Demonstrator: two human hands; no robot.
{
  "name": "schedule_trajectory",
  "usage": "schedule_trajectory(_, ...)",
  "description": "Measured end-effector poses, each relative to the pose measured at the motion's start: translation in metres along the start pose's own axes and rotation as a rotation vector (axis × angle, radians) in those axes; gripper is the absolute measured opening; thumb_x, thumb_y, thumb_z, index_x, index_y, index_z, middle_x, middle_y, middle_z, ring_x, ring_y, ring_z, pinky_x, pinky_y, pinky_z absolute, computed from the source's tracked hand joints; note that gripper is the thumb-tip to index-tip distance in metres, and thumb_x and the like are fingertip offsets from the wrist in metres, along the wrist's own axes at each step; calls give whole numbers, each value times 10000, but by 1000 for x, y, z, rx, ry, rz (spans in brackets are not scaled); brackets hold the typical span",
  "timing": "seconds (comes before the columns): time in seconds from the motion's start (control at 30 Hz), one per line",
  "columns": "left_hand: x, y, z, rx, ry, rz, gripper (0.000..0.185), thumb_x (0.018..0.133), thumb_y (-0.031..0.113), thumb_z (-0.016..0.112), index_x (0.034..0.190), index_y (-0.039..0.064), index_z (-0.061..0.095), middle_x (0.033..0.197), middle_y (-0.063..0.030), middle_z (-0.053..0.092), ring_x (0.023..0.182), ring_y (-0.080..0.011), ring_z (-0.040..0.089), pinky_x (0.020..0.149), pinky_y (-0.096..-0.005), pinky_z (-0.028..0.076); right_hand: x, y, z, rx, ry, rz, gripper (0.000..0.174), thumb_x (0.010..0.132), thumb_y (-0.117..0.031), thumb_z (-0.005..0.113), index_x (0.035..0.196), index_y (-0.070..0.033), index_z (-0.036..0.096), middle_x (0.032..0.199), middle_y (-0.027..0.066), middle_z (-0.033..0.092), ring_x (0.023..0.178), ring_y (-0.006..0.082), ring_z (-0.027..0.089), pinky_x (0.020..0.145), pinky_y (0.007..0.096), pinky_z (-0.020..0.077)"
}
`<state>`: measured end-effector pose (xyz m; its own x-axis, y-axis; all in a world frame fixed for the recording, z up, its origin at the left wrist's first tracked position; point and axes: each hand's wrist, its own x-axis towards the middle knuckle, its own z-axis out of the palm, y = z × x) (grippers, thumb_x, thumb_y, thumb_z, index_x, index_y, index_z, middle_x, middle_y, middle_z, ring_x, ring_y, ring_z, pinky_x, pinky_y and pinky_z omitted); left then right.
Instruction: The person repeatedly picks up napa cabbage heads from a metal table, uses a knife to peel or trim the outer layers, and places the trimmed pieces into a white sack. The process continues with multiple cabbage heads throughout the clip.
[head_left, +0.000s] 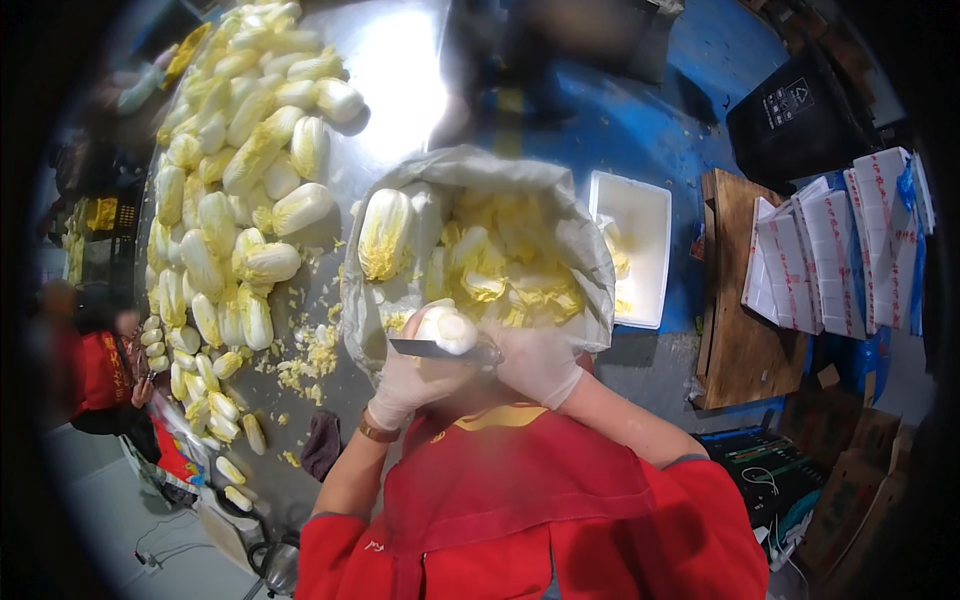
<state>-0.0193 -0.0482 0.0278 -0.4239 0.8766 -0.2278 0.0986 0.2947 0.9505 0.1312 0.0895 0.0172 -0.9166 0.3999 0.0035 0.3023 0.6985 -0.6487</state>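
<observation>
Gloved in white, my left hand (409, 386) grips a napa cabbage (448, 330) with its pale cut base facing up. My right hand (534, 361), also gloved, is closed around the handle of a knife, whose dark blade (435, 349) lies across the near side of the cabbage base. Both hands are over the near rim of a container with a whitish plastic liner (589, 225). Loose yellow cabbage leaves (517, 262) fill much of it. A whole napa cabbage (385, 234) rests at the container's left side.
A large heap of napa cabbages (217, 217) covers the metal table (352, 161) on the left, with trimmings (311, 360) and a dark cloth (321, 445) nearby. Right are a white foam box (646, 255), a wooden board (742, 360) and a black bin (799, 120). Another person (101, 375) is far left.
</observation>
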Motion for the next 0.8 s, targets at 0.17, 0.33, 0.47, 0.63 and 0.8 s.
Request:
schedule_trajectory(0.17,-7,-2,-3,16,-7,-23,806,605,118,833,1318,35,467,1123,-54,601,1004,-151,588,924,-318,472,-4,0,2,3,-50,30,225,792,-129,559,999,-151,646,670,120,652,606,314,657,543,425,516)
schedule_trajectory(0.33,-9,-3,-4,101,-44,-130,801,593,154,841,1300,20,490,1096,-59,630,1001,-163,604,931,-327,474,-9,6,13,-15,-76,35,189,827,-240,606,974,-143,672,732,124,666,659,279,665,574,402,507)
schedule_trajectory(0.47,-30,11,-21,228,-103,55,781,598,258,878,1253,13,530,1187,-132,623,1067,-204,619,958,-337,473,-13,60,16,-53,-289,355,254,846,-266,558,1027,-132,677,845,185,685,811,348,675,727,454,526)
schedule_trajectory(0.63,-20,19,-34,28,-5,-38,777,599,187,866,1274,10,525,1230,-100,606,1106,-174,591,992,-324,446,-18,96,-5,-141,-380,535,294,857,-307,560,1014,-101,700,923,209,689,851,376,672,774,451,533)
schedule_trajectory(0.8,-4,18,-17,-162,101,78,770,614,180,861,1285,16,521,1265,-100,596,1132,-163,572,1001,-313,434,9,34,-36,373,-32,272,337,807,-276,684,1109,-128,692,925,149,699,828,334,681,745,406,534)
